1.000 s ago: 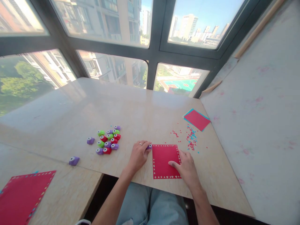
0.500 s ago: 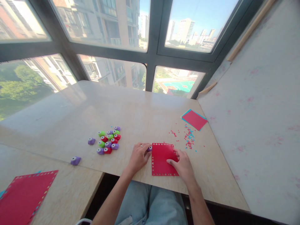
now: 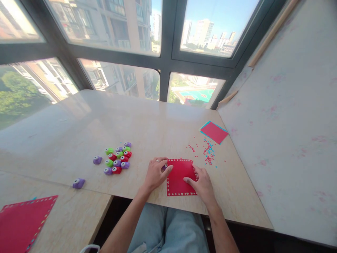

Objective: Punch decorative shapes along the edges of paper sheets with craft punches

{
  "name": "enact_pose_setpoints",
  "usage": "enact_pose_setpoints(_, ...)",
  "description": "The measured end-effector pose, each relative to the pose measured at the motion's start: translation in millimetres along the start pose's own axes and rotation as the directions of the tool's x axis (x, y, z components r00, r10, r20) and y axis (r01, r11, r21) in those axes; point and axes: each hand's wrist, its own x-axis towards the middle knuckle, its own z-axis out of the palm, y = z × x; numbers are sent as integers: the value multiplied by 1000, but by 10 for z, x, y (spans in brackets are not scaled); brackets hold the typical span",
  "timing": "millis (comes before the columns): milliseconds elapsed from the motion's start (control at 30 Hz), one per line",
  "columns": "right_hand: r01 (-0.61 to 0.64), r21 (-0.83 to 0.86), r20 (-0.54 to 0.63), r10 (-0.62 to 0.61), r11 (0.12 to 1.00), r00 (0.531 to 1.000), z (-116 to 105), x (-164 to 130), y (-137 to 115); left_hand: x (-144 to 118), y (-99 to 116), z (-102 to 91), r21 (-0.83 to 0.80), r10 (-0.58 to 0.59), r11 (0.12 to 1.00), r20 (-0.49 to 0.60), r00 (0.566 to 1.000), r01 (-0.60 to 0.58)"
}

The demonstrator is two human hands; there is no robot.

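A square red paper card lies at the table's front edge, with small shapes punched along its borders. My right hand grips its right side, the thumb on top and the fingers at the edge. At the card's upper left edge, my left hand is closed around a small purple craft punch, mostly hidden by the fingers. My left thumb reaches over the card's left margin. Left of that hand stands a group of purple, green and red craft punches.
Two purple punches stand apart on the left. Red and blue paper bits are scattered at right, below a stack of red and blue paper. A larger punched red sheet lies at lower left. Windows and a wall border the table.
My left thumb has moved right, from beside the punch to over the card's left margin. My right hand keeps its hold. The whole view has shifted slightly.
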Motion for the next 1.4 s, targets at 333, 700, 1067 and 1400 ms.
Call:
enact_pose_setpoints(333, -24, 190, -69, 38, 981, 997, -15, 26, 140, 106, -70, 121, -257, -37, 967, -147, 988, -2)
enact_pose_setpoints(700, -6, 558, -69, 54, 830, 996, -19, 156, 193, 49, -119, 6, -434, -47, 901, -115, 992, -7)
enact_pose_setpoints(1067, -74, 752, 225, -149, 655, 963, -125, 568, 135, -61, -99, -117, -550, -19, 834, 48, 999, 42)
enact_pose_setpoints(1400, -164, 875, 281, -203, 456, 938, -62, 614, -84, -146, -111, -103, -385, 67, 923, 110, 992, -20)
